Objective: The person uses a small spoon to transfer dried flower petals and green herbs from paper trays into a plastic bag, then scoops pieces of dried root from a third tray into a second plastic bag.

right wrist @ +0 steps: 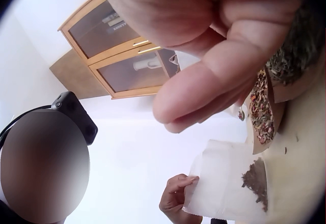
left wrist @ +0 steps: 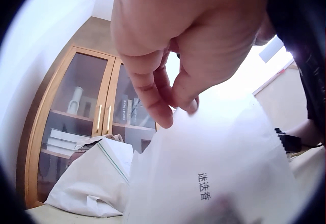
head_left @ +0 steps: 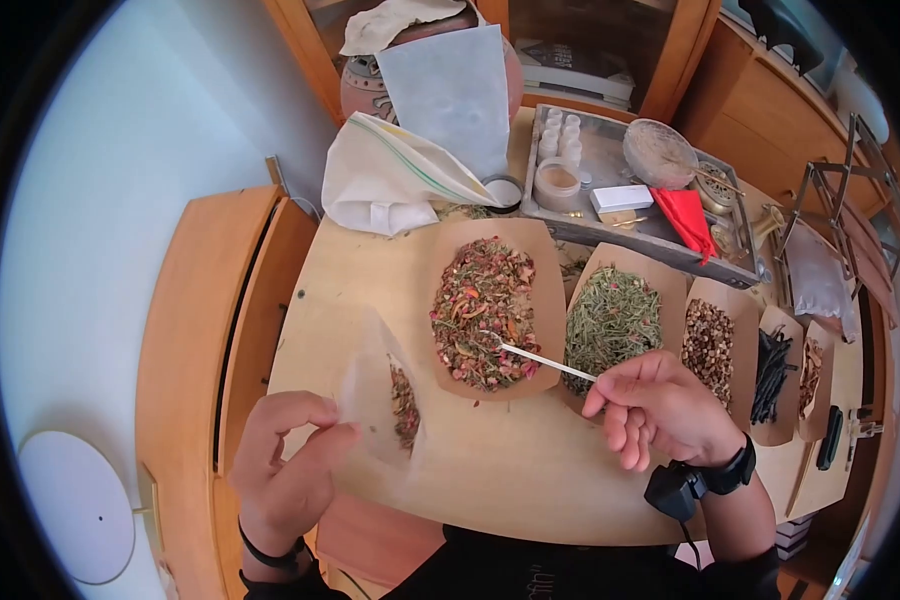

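Note:
My left hand (head_left: pixel 288 468) pinches the top edge of a translucent paper bag (head_left: pixel 374 385) between thumb and fingers. A small heap of dried herb mix (head_left: pixel 404 408) lies in the bag's bottom, and printed characters show on its side in the left wrist view. My right hand (head_left: pixel 675 405) holds a small spoon (head_left: pixel 545 359) by its thin white handle. The spoon's bowl is at the surface of a red, orange and green dried flower mix (head_left: pixel 480 300) in a brown paper tray (head_left: pixel 549 290). In the right wrist view the spoon is mostly hidden by the fingers.
To the right stand paper trays of green needle-like leaves (head_left: pixel 610 315), brown chunks (head_left: pixel 708 340) and dark strips (head_left: pixel 772 372). Behind is a grey wooden tray (head_left: pixel 610 150) with small bottles, a bowl and a red pouch (head_left: pixel 684 220). A white zip bag (head_left: pixel 390 180) lies at the back left.

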Tool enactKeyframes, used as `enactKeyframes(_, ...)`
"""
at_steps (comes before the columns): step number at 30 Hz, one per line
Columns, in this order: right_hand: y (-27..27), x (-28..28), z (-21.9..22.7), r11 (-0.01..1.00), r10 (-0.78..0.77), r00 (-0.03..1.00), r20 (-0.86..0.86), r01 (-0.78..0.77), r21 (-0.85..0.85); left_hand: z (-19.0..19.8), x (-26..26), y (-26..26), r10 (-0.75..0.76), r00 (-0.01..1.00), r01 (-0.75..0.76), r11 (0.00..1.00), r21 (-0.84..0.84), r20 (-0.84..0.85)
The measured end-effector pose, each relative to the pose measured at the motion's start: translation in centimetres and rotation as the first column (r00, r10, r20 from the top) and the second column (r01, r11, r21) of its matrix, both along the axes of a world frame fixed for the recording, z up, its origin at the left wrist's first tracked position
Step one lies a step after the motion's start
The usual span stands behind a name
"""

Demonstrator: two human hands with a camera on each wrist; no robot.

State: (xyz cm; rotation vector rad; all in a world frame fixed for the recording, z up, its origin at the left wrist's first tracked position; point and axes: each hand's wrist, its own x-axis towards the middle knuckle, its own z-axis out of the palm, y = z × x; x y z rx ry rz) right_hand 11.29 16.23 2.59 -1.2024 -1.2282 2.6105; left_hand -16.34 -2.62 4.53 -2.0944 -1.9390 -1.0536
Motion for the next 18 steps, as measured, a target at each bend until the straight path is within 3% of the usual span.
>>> enactKeyframes(5,0.0,0.7,0.7,0.999,-0.039,0.997,-0.06,0.037,-0.032,-0.2,0.5,0.6,-0.005,0.999,0.007,0.999,0.051,-0.032)
enactKeyframes(12,-1.7,0.0,5.7,0.999,0.018,0.999,-0.032,-0.016,0.049,0.4,1.8,3.3,-0.159,0.984,0.16,0.987,0.004,-0.085)
enactKeyframes(14,-3.0,-1.0,6.7,0.957,0.092,0.987,0.129,-0.123,0.261,0.3,2.2,3.7,-0.18,0.978,0.181,0.983,0.003,-0.107)
enactKeyframes(16,-4.1,-1.1,6.1,0.948,0.092,0.985,0.145,-0.131,0.29,0.2,2.8,4.1,-0.115,0.99,0.118,0.992,0.031,-0.084)
enactKeyframes(17,-4.5,-1.1,5.6,0.827,0.131,0.98,0.152,-0.192,0.528,0.2,2.8,4.2,-0.118,0.99,0.12,0.992,0.03,-0.083)
enactKeyframes(18,-4.7,-1.0,5.4,0.644,0.167,0.971,0.169,-0.238,0.728,0.2,2.8,4.2,-0.116,0.989,0.118,0.993,0.028,-0.087)
